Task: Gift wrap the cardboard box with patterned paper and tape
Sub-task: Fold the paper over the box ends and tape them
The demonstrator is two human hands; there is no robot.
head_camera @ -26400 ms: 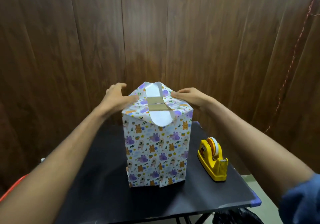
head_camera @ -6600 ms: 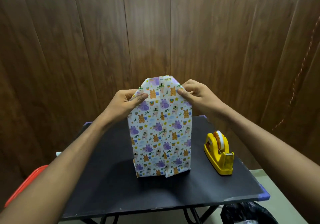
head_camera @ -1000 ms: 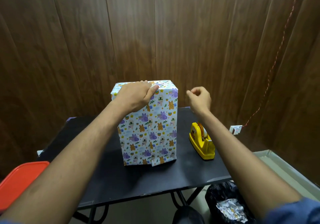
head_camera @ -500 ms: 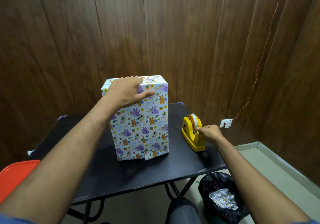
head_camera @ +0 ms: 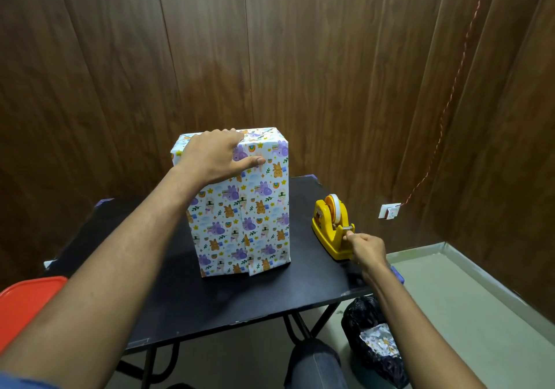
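Patterned paper in white, purple and orange over the whole cardboard box [head_camera: 240, 211], upright near the middle of the black desk [head_camera: 186, 292]. A vertical seam down the box's near face, with a small notch of paper at its bottom edge.

On the box's top near edge, the left hand [head_camera: 214, 157]: palm down over the folded paper, fingers [head_camera: 231, 132] straight across the top, thumb stretched flat along the upper near face. Pressing, not gripping.

Right of the box, apart from it on the same desk, a yellow tape dispenser [head_camera: 332, 231] with a roll of tape [head_camera: 333, 208] on edge in its cradle. At the dispenser's near end, by the cutter, the right hand [head_camera: 366, 249]: fingers curled, thumb and forefinger closed in a pinch on the tape end there; the strip itself too thin to make out.

Left of the box, past the desk's edge at the picture's border, a red plastic lid or tray [head_camera: 27, 304]. Below and right of the box, on the floor beside the desk legs, a black rubbish bag [head_camera: 360, 319] with crumpled paper scraps [head_camera: 380, 340] inside. Beside the bag, a knee in grey trousers [head_camera: 315, 364]. Behind the box, dark wood panelling [head_camera: 300, 58]; right of the box on that wall, a small white socket [head_camera: 389, 211] with a reddish cord [head_camera: 456, 73] rising from it.
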